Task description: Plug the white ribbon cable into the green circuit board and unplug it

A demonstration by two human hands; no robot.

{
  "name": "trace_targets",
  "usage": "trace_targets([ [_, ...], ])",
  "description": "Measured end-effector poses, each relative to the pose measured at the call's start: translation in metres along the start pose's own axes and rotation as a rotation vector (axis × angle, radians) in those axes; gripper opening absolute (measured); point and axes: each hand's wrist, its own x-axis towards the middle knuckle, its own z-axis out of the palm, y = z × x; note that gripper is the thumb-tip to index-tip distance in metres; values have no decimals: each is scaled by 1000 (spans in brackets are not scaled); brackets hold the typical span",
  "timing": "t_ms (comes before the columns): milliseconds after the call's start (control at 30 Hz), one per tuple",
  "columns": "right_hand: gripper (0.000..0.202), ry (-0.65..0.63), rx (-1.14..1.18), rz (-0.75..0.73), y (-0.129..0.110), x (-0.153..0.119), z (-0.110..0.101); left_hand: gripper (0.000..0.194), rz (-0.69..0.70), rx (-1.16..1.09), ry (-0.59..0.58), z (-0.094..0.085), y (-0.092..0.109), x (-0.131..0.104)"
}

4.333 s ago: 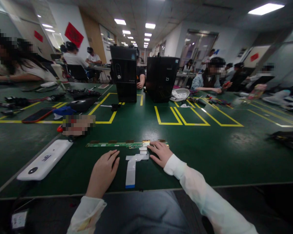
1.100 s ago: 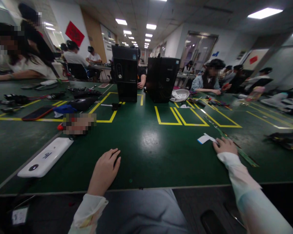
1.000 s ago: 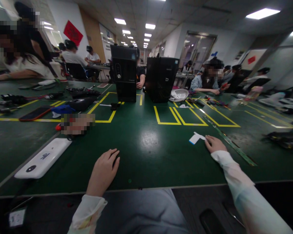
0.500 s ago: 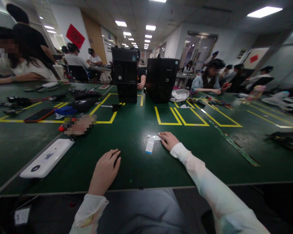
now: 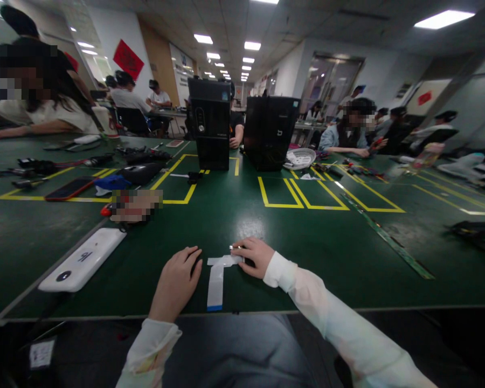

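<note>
A white flat ribbon cable [image 5: 215, 288] with a blue end strip lies on the green table, its long leg pointing toward the front edge and its short arm running sideways. My right hand [image 5: 255, 257] has its fingers and thumb at the right end of that short arm, gripping it low against the table; the fingers cover part of this end. Just left of the cable, my left hand [image 5: 175, 284] rests on the tabletop, open and holding nothing, fingers stretched forward and the thumb apart.
Two black computer cases [image 5: 209, 126] stand at the back. A white power bank-like device [image 5: 83, 261] lies at left, near a phone [image 5: 70, 188] and cables. A long green circuit strip [image 5: 388, 240] lies at right. Yellow tape [image 5: 283, 206] marks the table; a white basket [image 5: 300, 158] sits behind.
My right hand has drawn the ribbon cable toward me and to the left, close beside my left hand. The left hand has stayed nearly where it was.
</note>
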Motion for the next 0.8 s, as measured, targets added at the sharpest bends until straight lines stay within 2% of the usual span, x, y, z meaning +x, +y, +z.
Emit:
trace_targets([
  [267, 38, 54, 69, 12, 11, -7, 3, 38, -1, -17, 14, 1, -1, 0],
  [433, 40, 191, 3, 168, 47, -35, -1, 38, 5, -14, 11, 1, -1, 0],
  [533, 43, 198, -176, 408, 85, -68, -21, 38, 4, -10, -1, 1, -1, -1],
  [667, 45, 192, -470, 908, 132, -131, -65, 37, 7, -18, 10, 1, -1, 0],
  [800, 49, 211, -660, 1347, 151, -192, -105, 38, 5, -10, 1, 0, 0, 0],
])
